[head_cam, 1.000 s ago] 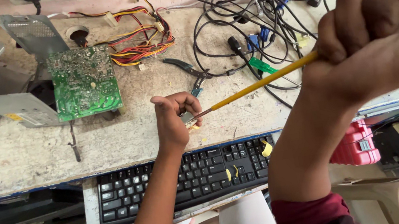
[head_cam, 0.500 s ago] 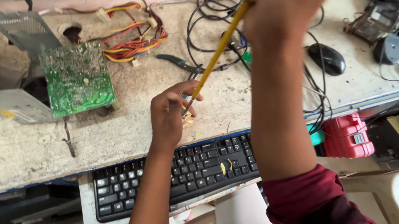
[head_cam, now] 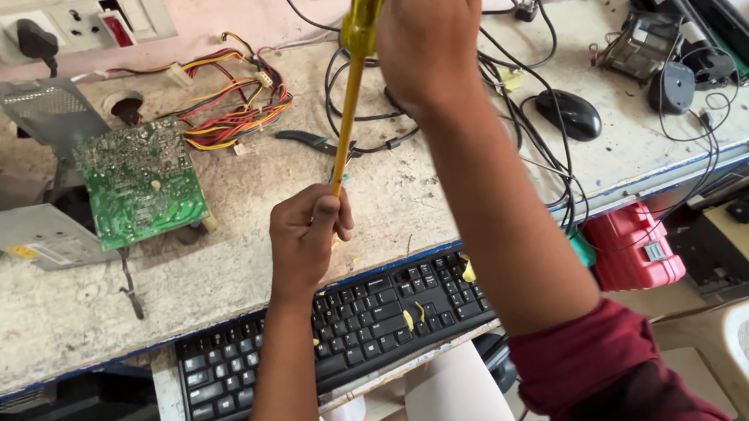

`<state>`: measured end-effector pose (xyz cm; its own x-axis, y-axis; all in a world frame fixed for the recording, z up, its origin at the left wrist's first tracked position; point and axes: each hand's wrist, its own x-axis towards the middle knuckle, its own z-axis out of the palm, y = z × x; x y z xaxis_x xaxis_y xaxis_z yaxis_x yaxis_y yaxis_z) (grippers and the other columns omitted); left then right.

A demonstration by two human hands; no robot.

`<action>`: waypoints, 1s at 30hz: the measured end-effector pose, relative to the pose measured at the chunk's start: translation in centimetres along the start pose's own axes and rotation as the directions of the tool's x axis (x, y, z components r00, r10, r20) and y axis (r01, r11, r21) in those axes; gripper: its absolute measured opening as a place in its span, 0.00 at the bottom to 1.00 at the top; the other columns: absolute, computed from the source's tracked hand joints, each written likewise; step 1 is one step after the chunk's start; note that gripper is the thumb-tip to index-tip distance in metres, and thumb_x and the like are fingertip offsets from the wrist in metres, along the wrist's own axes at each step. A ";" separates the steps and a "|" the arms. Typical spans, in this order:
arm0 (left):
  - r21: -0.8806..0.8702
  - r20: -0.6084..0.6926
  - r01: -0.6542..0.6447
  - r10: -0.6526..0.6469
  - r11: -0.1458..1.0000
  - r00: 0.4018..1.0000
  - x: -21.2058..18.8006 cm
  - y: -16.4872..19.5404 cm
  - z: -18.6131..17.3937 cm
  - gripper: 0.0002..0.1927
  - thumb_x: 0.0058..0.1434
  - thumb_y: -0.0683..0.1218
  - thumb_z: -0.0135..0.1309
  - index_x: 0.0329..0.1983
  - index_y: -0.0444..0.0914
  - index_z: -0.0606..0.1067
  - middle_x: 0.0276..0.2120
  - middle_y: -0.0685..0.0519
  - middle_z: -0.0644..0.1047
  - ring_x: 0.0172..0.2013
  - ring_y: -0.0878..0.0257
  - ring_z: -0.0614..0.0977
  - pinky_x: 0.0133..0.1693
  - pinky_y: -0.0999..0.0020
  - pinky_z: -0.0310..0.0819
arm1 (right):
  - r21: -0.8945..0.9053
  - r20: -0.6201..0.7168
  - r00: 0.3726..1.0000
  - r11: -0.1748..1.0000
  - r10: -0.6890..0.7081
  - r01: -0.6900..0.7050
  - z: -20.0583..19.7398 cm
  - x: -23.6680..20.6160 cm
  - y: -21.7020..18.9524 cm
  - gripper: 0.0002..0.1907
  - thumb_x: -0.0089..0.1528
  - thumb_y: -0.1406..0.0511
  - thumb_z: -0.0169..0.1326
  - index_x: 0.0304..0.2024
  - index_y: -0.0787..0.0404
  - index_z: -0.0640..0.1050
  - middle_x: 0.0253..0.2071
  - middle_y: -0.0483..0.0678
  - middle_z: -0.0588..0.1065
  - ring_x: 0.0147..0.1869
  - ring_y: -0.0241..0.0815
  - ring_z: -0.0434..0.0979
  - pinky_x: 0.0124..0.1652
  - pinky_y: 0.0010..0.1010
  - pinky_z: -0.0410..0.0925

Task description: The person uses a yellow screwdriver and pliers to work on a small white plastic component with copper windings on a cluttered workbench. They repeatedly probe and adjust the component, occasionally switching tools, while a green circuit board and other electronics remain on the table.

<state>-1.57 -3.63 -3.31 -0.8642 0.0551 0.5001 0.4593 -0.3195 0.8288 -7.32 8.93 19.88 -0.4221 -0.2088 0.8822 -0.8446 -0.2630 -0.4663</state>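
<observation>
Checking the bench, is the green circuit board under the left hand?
No, the green circuit board lies apart from the left hand.

Glossy translucent yellow plastic screwdriver (head_cam: pixel 355 51), rough matt stone-like bench (head_cam: pixel 28 319), matt black plastic keyboard (head_cam: pixel 334 334).

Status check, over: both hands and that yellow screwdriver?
Right hand grips yellow screwdriver handle, raised. Left hand pinches its tip above the bench. Nothing between them.

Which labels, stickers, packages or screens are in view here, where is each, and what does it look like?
Yellow sticker: small rectangle on the grey metal casing, left of the green circuit board.
Yellow stickers: small scraps on the black keyboard.
Red box: ribbed, below the bench edge, right.
No screens.
</observation>
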 end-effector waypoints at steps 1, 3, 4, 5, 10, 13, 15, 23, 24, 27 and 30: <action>-0.003 0.006 0.002 -0.002 1.000 1.000 0.0 0.1 0.0 0.26 0.72 0.60 0.50 0.32 0.33 0.75 0.24 0.57 0.73 0.25 0.70 0.74 0.30 0.74 0.69 | -0.083 0.006 1.000 0.997 -0.001 0.001 -0.5 0.0 -0.3 0.19 0.76 0.54 0.45 0.42 0.62 0.72 0.31 0.52 0.71 0.32 0.48 0.72 0.36 0.38 0.67; -0.002 0.023 0.014 -0.014 1.000 1.000 0.1 0.4 -0.1 0.26 0.72 0.62 0.49 0.31 0.35 0.73 0.22 0.59 0.70 0.24 0.72 0.71 0.28 0.76 0.66 | -0.264 -0.034 0.998 0.963 0.045 -0.053 -2.1 0.0 -1.0 0.18 0.75 0.52 0.47 0.43 0.60 0.74 0.32 0.53 0.73 0.34 0.49 0.73 0.36 0.39 0.68; 0.017 0.019 0.008 -0.008 1.000 1.000 0.1 0.5 -0.1 0.26 0.72 0.62 0.49 0.31 0.35 0.73 0.21 0.59 0.70 0.23 0.72 0.70 0.28 0.76 0.65 | -0.374 -0.072 0.992 0.919 0.101 -0.121 -3.0 -0.1 -1.4 0.18 0.74 0.52 0.48 0.43 0.60 0.75 0.33 0.53 0.74 0.35 0.49 0.74 0.37 0.40 0.68; 0.033 0.018 0.001 -0.001 0.999 1.000 0.1 0.6 -0.1 0.27 0.72 0.62 0.48 0.30 0.35 0.73 0.21 0.59 0.69 0.23 0.72 0.70 0.28 0.76 0.64 | -0.492 -0.104 0.981 0.849 0.163 -0.193 -4.2 -0.3 -1.7 0.18 0.73 0.51 0.49 0.44 0.59 0.76 0.34 0.53 0.75 0.36 0.50 0.75 0.37 0.41 0.68; 0.059 0.010 -0.016 0.015 0.998 1.000 0.0 0.6 -0.1 0.26 0.73 0.61 0.48 0.29 0.36 0.72 0.20 0.59 0.68 0.23 0.73 0.68 0.28 0.75 0.63 | -0.899 -0.355 0.708 -0.014 0.611 -0.438 -9.8 -7.4 -1.2 0.19 0.69 0.48 0.53 0.46 0.54 0.80 0.38 0.53 0.80 0.40 0.52 0.79 0.39 0.45 0.70; 0.043 0.013 -0.023 0.023 0.999 1.000 0.1 0.4 -0.1 0.26 0.73 0.60 0.49 0.29 0.35 0.72 0.20 0.59 0.68 0.23 0.72 0.68 0.28 0.75 0.63 | -0.985 -0.154 0.843 -0.152 0.515 -0.087 -12.5 -13.8 0.6 0.20 0.64 0.49 0.58 0.43 0.58 0.81 0.40 0.54 0.79 0.42 0.56 0.80 0.35 0.48 0.71; 0.039 0.010 -0.029 0.029 0.999 1.000 0.1 0.4 -0.1 0.25 0.73 0.60 0.49 0.29 0.35 0.72 0.20 0.59 0.68 0.23 0.72 0.68 0.28 0.74 0.63 | -0.973 -0.109 0.882 -0.230 0.458 0.000 -13.7 -16.0 1.6 0.20 0.53 0.47 0.61 0.33 0.54 0.83 0.36 0.54 0.80 0.44 0.57 0.80 0.32 0.52 0.71; 0.063 -0.003 -0.015 0.015 0.998 1.000 0.4 0.4 -0.2 0.27 0.72 0.61 0.48 0.26 0.37 0.71 0.18 0.59 0.68 0.21 0.72 0.68 0.26 0.74 0.60 | -0.939 -0.244 0.673 0.004 0.698 -0.345 -14.9 -11.5 -3.6 0.13 0.64 0.55 0.59 0.48 0.49 0.83 0.28 0.52 0.79 0.28 0.51 0.78 0.32 0.41 0.69; 0.064 -0.004 0.004 -0.004 0.998 1.000 0.4 0.4 -0.2 0.27 0.72 0.61 0.48 0.26 0.37 0.71 0.18 0.59 0.68 0.21 0.72 0.68 0.26 0.74 0.60 | -0.821 0.314 0.900 0.563 0.301 0.098 -15.9 -9.6 -5.4 0.06 0.69 0.67 0.55 0.45 0.51 0.82 0.41 0.47 0.82 0.42 0.43 0.82 0.43 0.36 0.74; 0.104 -0.002 -0.006 0.006 0.995 1.000 0.3 0.3 -0.2 0.27 0.72 0.61 0.48 0.25 0.37 0.71 0.17 0.59 0.67 0.21 0.73 0.68 0.26 0.74 0.60 | -0.757 -0.111 0.993 0.650 -0.029 -0.065 -16.4 -4.1 -9.4 0.09 0.64 0.74 0.53 0.45 0.62 0.79 0.39 0.51 0.79 0.38 0.42 0.79 0.37 0.35 0.71; 0.083 0.005 -0.020 0.020 0.996 1.000 0.3 0.4 -0.2 0.27 0.73 0.61 0.48 0.25 0.37 0.70 0.18 0.59 0.67 0.21 0.73 0.67 0.26 0.74 0.59 | -0.747 0.220 0.971 0.625 -0.090 0.227 -13.8 1.7 -12.1 0.08 0.66 0.74 0.51 0.46 0.65 0.78 0.39 0.53 0.79 0.38 0.44 0.79 0.37 0.36 0.71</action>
<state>-1.73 -3.90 -2.87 -0.8540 0.0534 0.5175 0.4920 -0.2404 0.8367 -2.35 24.73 27.97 -0.2621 -0.3861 0.8844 -0.8694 0.4922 -0.0427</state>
